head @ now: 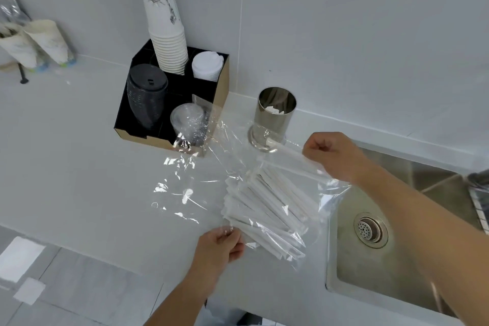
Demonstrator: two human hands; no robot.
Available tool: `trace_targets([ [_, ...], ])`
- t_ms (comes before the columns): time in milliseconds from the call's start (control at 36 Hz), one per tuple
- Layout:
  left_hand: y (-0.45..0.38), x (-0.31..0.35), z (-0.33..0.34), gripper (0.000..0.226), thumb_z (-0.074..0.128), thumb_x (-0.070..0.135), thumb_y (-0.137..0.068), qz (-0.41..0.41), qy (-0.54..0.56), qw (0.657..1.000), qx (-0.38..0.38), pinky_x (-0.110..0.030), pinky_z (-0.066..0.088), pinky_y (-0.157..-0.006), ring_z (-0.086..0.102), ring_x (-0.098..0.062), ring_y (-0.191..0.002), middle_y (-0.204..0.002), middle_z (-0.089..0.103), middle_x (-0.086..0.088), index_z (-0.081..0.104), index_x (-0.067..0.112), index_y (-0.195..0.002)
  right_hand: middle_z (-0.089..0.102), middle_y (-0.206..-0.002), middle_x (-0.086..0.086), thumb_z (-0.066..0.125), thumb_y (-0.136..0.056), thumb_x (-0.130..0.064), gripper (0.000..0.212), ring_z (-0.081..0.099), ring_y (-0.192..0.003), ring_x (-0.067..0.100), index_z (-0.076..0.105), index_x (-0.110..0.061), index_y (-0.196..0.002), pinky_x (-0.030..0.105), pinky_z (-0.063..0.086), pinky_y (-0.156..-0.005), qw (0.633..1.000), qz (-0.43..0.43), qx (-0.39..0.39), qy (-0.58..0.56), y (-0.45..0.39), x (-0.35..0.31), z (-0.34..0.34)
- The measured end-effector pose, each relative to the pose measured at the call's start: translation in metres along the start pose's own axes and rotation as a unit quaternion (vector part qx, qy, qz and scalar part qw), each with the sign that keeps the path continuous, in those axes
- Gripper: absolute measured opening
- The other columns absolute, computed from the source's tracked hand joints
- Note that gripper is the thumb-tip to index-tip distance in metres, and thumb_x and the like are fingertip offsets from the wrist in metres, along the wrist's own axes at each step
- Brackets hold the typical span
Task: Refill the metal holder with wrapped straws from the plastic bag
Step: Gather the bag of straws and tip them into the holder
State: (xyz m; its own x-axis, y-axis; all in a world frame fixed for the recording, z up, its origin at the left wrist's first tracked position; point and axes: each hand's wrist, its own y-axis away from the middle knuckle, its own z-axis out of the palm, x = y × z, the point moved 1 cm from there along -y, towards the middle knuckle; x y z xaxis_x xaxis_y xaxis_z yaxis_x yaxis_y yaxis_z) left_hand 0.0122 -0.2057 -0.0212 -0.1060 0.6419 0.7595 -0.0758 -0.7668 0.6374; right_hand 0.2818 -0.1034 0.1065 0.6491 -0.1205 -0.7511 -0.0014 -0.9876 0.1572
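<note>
A clear plastic bag [201, 180] is held above the white counter. Inside it lies a bundle of white wrapped straws [267, 206]. My left hand [222, 243] pinches the bag's near edge beside the straw ends. At the bag's far right edge my right hand [333, 156] grips the film together with a straw or two just under it. The shiny metal holder [275, 116] stands upright behind the bag, near the wall, with only a few wrapped straw tips showing inside. The bag film partly covers the holder's base.
A black cup organiser [214, 92] left of the holder carries stacked paper cups [166, 32], black lids, white lids and clear lids. A steel sink [370, 254] with a drain lies at the right. Paper cones on a rack [34, 45] stand at the far left.
</note>
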Motion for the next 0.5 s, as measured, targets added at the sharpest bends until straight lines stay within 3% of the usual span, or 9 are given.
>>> trace_targets([
  [167,-0.014,0.018,0.001,0.011,0.067,0.001,-0.087,0.01,0.027,1.0,-0.005,-0.027,0.058,-0.065,0.062,-0.013,-0.058,-0.064,0.064,-0.007,0.071,0.003,-0.076,0.053,-0.058,-0.011,0.065,-0.083,-0.013,0.02,0.043,-0.05,0.004,0.064,-0.019,-0.065,0.014,0.039,-0.049,0.999,-0.03,0.023,-0.003,0.002,-0.034,-0.022],
  [333,-0.03,0.042,0.005,0.007,0.067,0.005,-0.088,0.013,0.077,0.996,-0.03,-0.025,0.056,-0.063,0.06,-0.012,-0.056,-0.063,0.063,-0.003,0.066,0.006,-0.082,0.05,-0.055,-0.01,0.064,-0.085,-0.013,0.026,0.041,-0.049,0.008,0.061,-0.021,-0.061,0.018,0.038,-0.045,0.997,-0.066,0.049,-0.008,-0.001,-0.076,-0.043],
  [500,-0.044,0.066,0.015,0.017,0.057,0.005,-0.095,0.029,0.195,0.975,-0.105,-0.033,0.052,-0.086,0.067,-0.016,-0.083,-0.08,0.067,-0.006,0.065,0.009,-0.081,0.049,-0.055,-0.012,0.064,-0.086,-0.012,0.02,0.039,-0.048,0.005,0.063,-0.016,-0.066,0.015,0.034,-0.042,0.992,-0.107,0.067,0.008,-0.006,-0.113,-0.064],
])
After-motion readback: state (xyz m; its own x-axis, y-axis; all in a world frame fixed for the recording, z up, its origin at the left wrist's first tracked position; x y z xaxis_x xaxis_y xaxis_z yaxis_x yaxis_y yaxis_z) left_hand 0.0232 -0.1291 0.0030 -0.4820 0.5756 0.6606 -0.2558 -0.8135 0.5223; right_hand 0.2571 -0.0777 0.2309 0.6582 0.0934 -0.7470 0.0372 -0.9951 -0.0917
